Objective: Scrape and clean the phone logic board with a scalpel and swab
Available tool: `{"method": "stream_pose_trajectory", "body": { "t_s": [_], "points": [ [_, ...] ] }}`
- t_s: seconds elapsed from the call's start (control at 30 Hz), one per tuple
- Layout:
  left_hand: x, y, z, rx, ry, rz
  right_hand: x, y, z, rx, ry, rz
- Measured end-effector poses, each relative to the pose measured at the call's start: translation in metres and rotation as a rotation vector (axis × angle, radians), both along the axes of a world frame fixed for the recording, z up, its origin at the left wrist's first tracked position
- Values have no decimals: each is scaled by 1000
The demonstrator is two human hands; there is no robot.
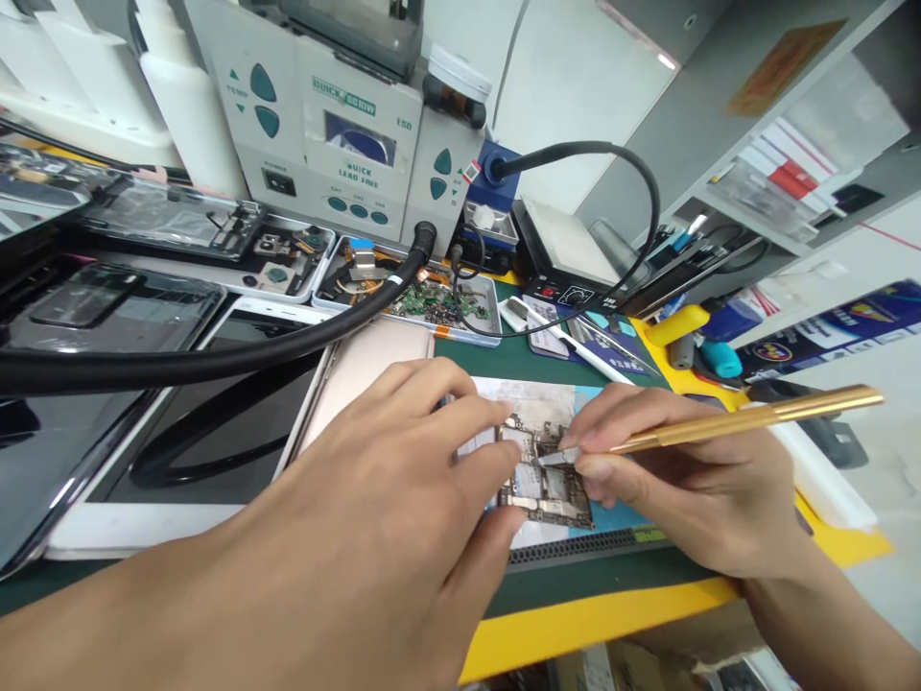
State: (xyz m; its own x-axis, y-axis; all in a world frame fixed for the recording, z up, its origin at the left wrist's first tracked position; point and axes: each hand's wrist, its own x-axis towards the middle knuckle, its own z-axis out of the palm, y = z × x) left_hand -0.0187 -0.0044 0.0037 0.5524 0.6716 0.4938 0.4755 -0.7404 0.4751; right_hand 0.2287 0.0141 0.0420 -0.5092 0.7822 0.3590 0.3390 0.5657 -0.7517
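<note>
My left hand lies over the left edge of the phone circuit board, fingers spread and pressing down, the thumb and forefinger pinning the board's left side against the pad beneath it. My right hand sits just right of the board, fingers closed tight on a gold-handled scalpel; its grey blade tip touches the board's upper middle, between my two sets of fingertips, and the handle runs up and away to the right of the board. The board rests on a pale, stained work pad that shows above it, with a strip of blue mat at its right. Left of the board, partly under my left wrist, lies a white tablet with a dark screen, and a thick black hose crosses over it. Behind the board, well apart, stands a Quick hot-air rework station, and between the two sits a tray of small phone parts.
</note>
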Motion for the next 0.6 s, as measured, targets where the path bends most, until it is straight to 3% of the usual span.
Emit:
{"method": "stream_pose_trajectory", "body": {
  "t_s": [0.23, 0.6],
  "points": [
    [0, 1, -1, 25, 4, -5, 0, -1, 2, -320, 46, -95],
    [-2, 1, -1, 26, 3, 5, 4, -4, 4, -389, 76, -168]
  ]
}}
